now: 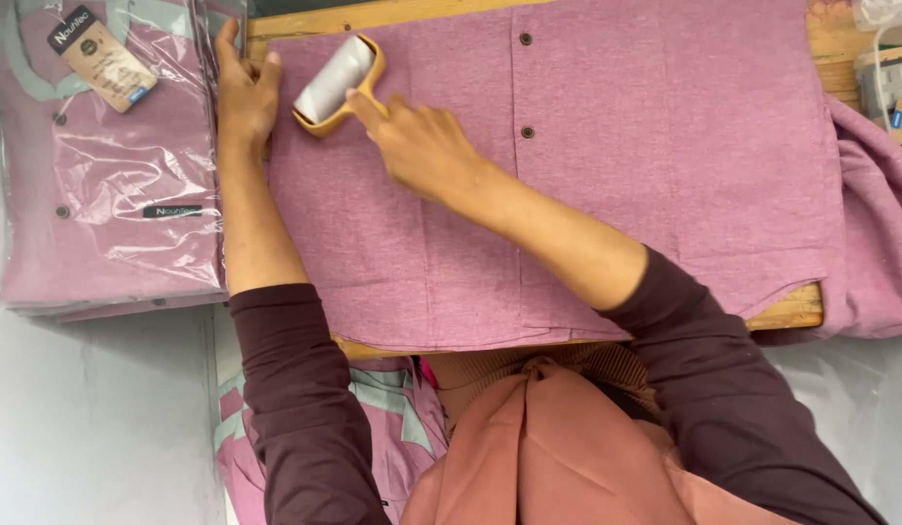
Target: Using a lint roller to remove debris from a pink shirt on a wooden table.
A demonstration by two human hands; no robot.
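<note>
Dark maroon long sleeves pushed up the forearms, salmon-pink headscarf draped over chest, ribbed tan collar beneath

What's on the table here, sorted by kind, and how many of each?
Spread mauve shirt: 1
Lint roller, in the right hand: 1
Stack of bagged shirts beside the left hand: 1
Wooden board: 1
Total: 4

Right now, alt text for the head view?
The person's right hand runs a yellow-handled lint roller over a mauve button shirt laid flat on a wooden board, while the left hand pins the shirt's edge. Bagged folded shirts are stacked alongside.
</note>
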